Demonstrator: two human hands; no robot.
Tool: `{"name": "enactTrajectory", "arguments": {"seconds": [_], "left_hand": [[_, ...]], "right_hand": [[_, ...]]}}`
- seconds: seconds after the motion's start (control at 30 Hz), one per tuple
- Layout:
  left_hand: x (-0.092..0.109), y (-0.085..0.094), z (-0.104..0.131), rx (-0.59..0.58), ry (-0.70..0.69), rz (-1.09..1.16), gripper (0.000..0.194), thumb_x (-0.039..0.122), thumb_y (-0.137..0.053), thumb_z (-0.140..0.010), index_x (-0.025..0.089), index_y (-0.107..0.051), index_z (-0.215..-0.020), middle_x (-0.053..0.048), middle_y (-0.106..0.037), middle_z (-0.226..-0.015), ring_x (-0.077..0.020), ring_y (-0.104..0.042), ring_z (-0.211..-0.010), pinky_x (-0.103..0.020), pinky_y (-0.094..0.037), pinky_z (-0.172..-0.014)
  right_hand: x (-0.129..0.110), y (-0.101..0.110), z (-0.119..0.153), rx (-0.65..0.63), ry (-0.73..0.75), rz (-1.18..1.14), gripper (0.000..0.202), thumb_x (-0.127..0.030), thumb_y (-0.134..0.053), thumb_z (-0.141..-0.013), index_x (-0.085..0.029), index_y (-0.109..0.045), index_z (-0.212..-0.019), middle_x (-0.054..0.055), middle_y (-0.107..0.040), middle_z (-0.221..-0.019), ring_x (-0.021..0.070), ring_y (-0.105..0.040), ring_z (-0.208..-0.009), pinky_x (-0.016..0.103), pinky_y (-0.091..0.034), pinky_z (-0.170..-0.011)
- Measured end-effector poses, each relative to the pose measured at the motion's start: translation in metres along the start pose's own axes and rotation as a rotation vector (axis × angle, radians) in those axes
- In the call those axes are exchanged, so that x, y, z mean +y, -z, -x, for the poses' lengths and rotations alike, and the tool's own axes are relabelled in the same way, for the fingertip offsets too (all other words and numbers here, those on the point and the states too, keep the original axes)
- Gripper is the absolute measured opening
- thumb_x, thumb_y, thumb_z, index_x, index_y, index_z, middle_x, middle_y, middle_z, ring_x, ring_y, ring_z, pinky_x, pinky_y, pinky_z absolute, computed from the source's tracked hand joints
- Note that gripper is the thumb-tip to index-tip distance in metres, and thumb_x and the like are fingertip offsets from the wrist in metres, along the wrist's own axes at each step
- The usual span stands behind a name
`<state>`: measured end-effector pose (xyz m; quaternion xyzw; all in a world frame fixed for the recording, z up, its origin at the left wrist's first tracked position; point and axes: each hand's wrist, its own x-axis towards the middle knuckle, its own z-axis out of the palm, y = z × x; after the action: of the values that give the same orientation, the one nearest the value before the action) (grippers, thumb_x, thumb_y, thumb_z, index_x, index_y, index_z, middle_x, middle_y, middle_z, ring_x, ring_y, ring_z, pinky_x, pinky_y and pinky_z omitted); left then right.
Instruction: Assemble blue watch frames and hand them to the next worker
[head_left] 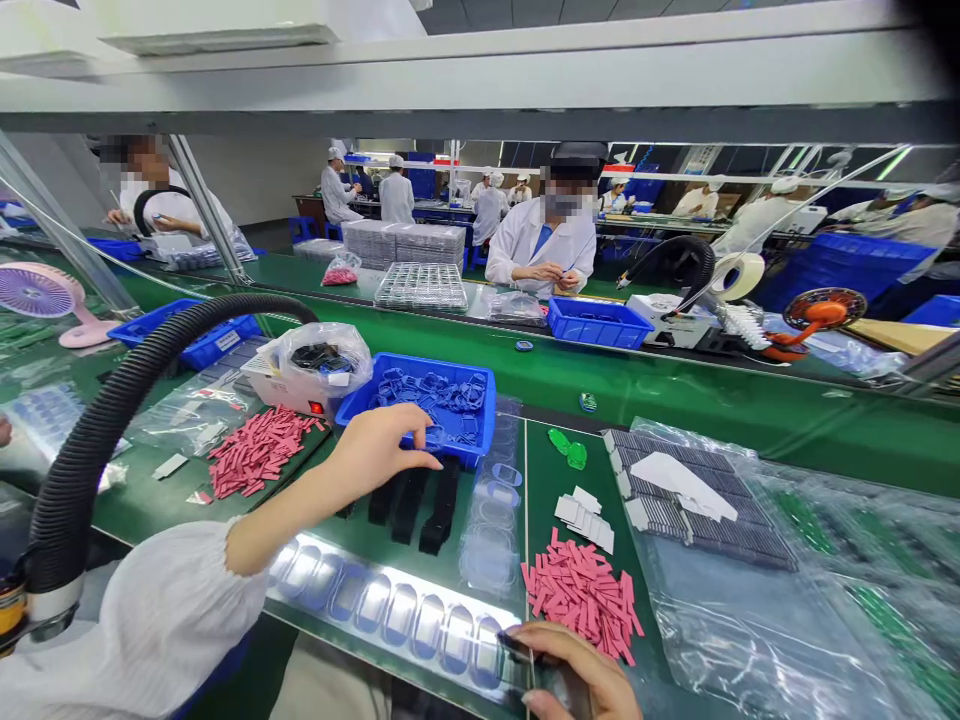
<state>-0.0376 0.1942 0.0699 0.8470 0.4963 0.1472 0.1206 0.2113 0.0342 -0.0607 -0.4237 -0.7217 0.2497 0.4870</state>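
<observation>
My left hand reaches over the near edge of a blue bin that holds many small blue frames. Its thumb and fingertips are closed towards each other by a blue piece; whether it is pinched is hard to tell. Down at the right end of a lit white strip, my right hand has curved fingers around a dark, see-through item I cannot make out. Clear oval pieces lie in a row along the strip. Black straps lie below the bin.
Pink strips lie in two piles. White squares and green pieces are right of centre. A black ribbed hose arches at left, beside a pink fan. A person sits across the bench.
</observation>
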Motion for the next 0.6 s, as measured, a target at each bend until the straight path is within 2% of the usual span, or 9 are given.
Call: {"name": "enactTrajectory", "arguments": {"seconds": [0.1,0.2,0.27,0.33,0.4,0.47,0.6], "left_hand": [[0.02,-0.001,0.018,-0.018,-0.069,0.013,0.029,0.046,-0.074,-0.069,0.02,-0.061,-0.07,0.0,-0.072,-0.09,-0.0199,-0.067,-0.085,-0.025,-0.043,-0.07],[0.033,-0.003,0.033,-0.016,-0.103,0.019,0.04,0.054,-0.074,-0.063,0.02,-0.062,-0.081,-0.001,-0.072,-0.081,-0.0205,-0.068,-0.076,-0.025,-0.041,-0.063],[0.039,-0.005,0.041,0.01,-0.119,0.075,0.048,0.058,-0.073,-0.061,0.019,-0.062,-0.087,-0.002,-0.073,-0.082,-0.0211,-0.068,-0.075,-0.026,-0.043,-0.063],[0.044,-0.006,0.05,0.015,-0.125,0.215,0.05,0.055,-0.075,-0.062,0.02,-0.062,-0.095,-0.004,-0.074,-0.09,-0.0217,-0.068,-0.084,-0.027,-0.045,-0.069],[0.048,-0.007,0.059,-0.042,-0.077,0.412,0.05,0.047,-0.077,-0.064,0.024,-0.061,-0.105,-0.003,-0.074,-0.099,-0.0211,-0.066,-0.091,-0.028,-0.046,-0.073],[0.052,-0.009,0.068,-0.141,0.039,0.599,0.052,0.037,-0.078,-0.066,0.026,-0.059,-0.113,-0.002,-0.075,-0.1,-0.0199,-0.066,-0.089,-0.028,-0.047,-0.073],[0.057,-0.025,0.089,-0.312,0.224,0.908,0.051,0.025,-0.077,-0.066,0.023,-0.062,-0.115,-0.005,-0.073,-0.105,-0.0199,-0.064,-0.094,-0.029,-0.048,-0.078]], "right_hand": [[-0.003,-0.001,0.0,0.031,-0.022,0.031,0.022,-0.042,-0.071,-0.075,-0.024,-0.073,-0.089,0.005,-0.076,-0.08,0.0193,-0.074,-0.07,0.019,-0.059,-0.064],[-0.004,-0.001,0.004,0.045,-0.039,0.025,0.021,-0.04,-0.071,-0.076,-0.025,-0.072,-0.091,0.004,-0.076,-0.081,0.0182,-0.074,-0.072,0.018,-0.059,-0.067],[-0.004,-0.001,0.006,0.041,-0.06,0.026,0.02,-0.038,-0.071,-0.076,-0.025,-0.072,-0.092,0.004,-0.076,-0.083,0.0183,-0.074,-0.074,0.018,-0.059,-0.068],[-0.005,-0.002,0.008,0.036,-0.084,0.037,0.019,-0.036,-0.071,-0.076,-0.024,-0.072,-0.092,0.005,-0.076,-0.085,0.0191,-0.073,-0.076,0.02,-0.059,-0.069],[-0.005,-0.002,0.01,0.033,-0.099,0.061,0.019,-0.033,-0.071,-0.076,-0.023,-0.071,-0.092,0.005,-0.076,-0.087,0.0199,-0.073,-0.079,0.022,-0.06,-0.071],[-0.005,-0.002,0.011,0.052,-0.073,0.101,0.017,-0.03,-0.07,-0.078,-0.022,-0.07,-0.093,0.006,-0.076,-0.087,0.0202,-0.073,-0.079,0.024,-0.06,-0.071],[-0.01,-0.001,0.011,0.155,0.003,0.176,0.017,-0.022,-0.069,-0.079,-0.02,-0.067,-0.096,0.007,-0.074,-0.087,0.0211,-0.071,-0.081,0.031,-0.061,-0.073]]}}
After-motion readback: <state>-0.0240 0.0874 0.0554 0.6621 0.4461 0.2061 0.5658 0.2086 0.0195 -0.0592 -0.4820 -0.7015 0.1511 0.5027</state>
